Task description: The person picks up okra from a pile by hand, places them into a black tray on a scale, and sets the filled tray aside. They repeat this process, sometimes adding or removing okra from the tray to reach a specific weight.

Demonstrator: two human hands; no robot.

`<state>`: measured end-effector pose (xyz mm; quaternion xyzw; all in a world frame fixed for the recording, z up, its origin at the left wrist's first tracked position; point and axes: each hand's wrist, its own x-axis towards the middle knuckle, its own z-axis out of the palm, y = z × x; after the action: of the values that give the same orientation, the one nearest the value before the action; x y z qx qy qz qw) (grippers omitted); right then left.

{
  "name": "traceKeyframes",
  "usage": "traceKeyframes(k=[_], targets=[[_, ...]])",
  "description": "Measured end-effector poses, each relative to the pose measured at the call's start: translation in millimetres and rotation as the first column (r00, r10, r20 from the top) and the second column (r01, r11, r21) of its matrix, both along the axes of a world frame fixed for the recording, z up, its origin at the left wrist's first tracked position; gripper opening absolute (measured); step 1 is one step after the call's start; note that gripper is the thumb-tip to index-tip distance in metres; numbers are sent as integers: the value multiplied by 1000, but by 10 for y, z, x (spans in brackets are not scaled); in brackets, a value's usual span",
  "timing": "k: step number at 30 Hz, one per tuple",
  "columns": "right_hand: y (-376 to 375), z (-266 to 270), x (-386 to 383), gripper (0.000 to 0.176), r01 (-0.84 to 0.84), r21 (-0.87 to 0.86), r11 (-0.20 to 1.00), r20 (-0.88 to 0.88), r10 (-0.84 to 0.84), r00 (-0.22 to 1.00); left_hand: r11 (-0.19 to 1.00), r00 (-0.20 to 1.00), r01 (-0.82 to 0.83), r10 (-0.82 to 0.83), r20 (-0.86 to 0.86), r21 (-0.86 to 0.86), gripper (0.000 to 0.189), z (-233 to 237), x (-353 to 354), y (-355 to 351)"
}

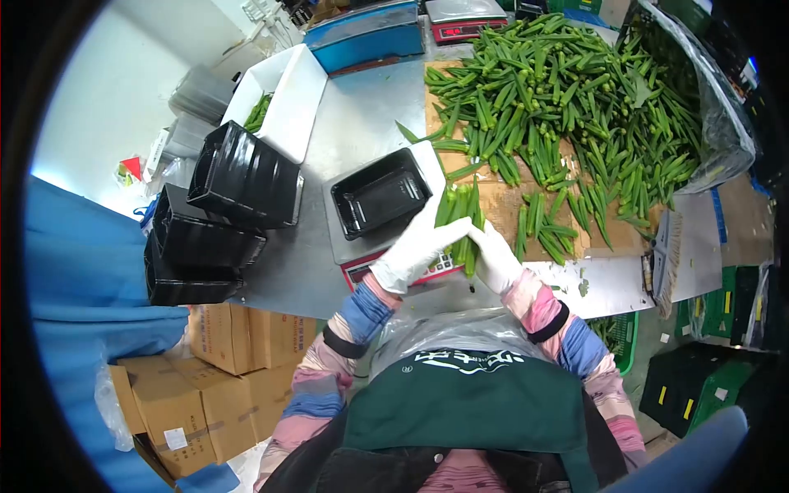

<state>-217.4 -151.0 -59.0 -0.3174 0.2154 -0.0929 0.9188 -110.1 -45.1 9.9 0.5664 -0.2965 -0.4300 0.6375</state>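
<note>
A bunch of green okra [460, 204] is held between my two white-gloved hands, over the work table just right of the scale. My left hand [417, 249] presses on the bunch's left side, its thumb reaching across the pods. Against the right side, my right hand [496, 256] closes on the same bunch. Left of the hands, a black plastic tray [380, 194] rests on a digital scale [339, 238] with a red front; no okra shows inside it. A large heap of loose okra [559, 107] covers the cardboard to the right, with a few pods [544, 226] near my right hand.
Stacks of black trays [246, 177] stand at the left table edge, beside a white foam box [288, 99] holding some okra. A second red scale [465, 20] sits at the back. A brush [667, 259] lies at right. Cardboard boxes [189, 394] are on the floor.
</note>
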Motion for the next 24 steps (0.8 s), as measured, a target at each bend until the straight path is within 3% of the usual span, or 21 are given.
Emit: traceKeyframes(k=[1, 2, 4, 7, 8, 10, 12, 13, 14, 15, 17, 18, 19, 20, 21, 22, 23, 24], targets=[[38, 10, 169, 47, -12, 68, 998, 0, 12, 1000, 999, 998, 24, -27, 52, 42, 55, 121, 156, 52], [87, -14, 346, 47, -19, 100, 995, 111, 7, 994, 995, 993, 47, -56, 103, 86, 54, 245, 313, 110], [232, 139, 704, 44, -2, 43, 999, 167, -6, 986, 986, 967, 13, -54, 249, 165, 49, 333, 690, 202], [479, 334, 1164, 36, 16, 18, 1000, 130, -18, 991, 979, 934, 45, -113, 339, 201, 47, 457, 1207, 328], [499, 438, 1228, 36, -49, -80, 996, 14, 50, 999, 977, 928, 57, -128, 351, 205, 44, 367, 1391, 344], [573, 118, 1507, 39, -99, -240, 966, -163, 60, 985, 956, 870, 22, -163, 465, 293, 48, 348, 1490, 368], [501, 160, 1284, 54, -188, -414, 891, -173, 126, 977, 941, 768, -49, -179, 615, 335, 51, -41, 1666, 420], [483, 31, 1193, 61, -77, -456, 886, 11, 92, 996, 975, 862, -13, -102, 497, 224, 56, -131, 1644, 452], [439, -37, 1007, 63, -22, -453, 891, 27, 38, 999, 984, 865, -93, 3, 502, 154, 54, -106, 1618, 499], [244, 49, 768, 57, -94, -315, 944, 100, 131, 986, 980, 861, -178, 112, 496, 87, 51, -39, 1571, 556], [-48, -65, 334, 45, -143, -313, 939, 63, 170, 983, 933, 841, -361, 320, 436, 12, 45, -105, 1583, 748], [-217, -304, 92, 43, -145, -208, 967, 74, 163, 984, 892, 753, -449, 407, 517, -47, 39, -140, 1597, 891], [-343, -407, -127, 44, -80, -4, 997, -49, 80, 996, 848, 707, -528, 475, 525, -55, 36, -126, 1588, 1037], [-450, -500, -385, 45, 23, 21, 1000, -194, -19, 981, 795, 653, -604, 539, 532, -63, 34, -120, 1581, 1184], [-599, -797, -665, 44, 123, 93, 988, -220, -100, 970, 752, 653, -659, 581, 486, -13, 37, -187, 1595, 1343], [-789, -1133, -977, 43, 115, 216, 970, -83, -99, 992, 706, 647, -707, 622, 440, 43, 39, -271, 1595, 1510], [-912, -1326, -1234, 41, 136, 280, 950, -73, -120, 990, 675, 654, -733, 663, 365, 88, 39, -352, 1586, 1661], [-860, -1171, -1296, 39, 397, 198, 896, -386, -302, 872, 636, 637, -761, 694, 337, 129, 37, -392, 1550, 1777]])
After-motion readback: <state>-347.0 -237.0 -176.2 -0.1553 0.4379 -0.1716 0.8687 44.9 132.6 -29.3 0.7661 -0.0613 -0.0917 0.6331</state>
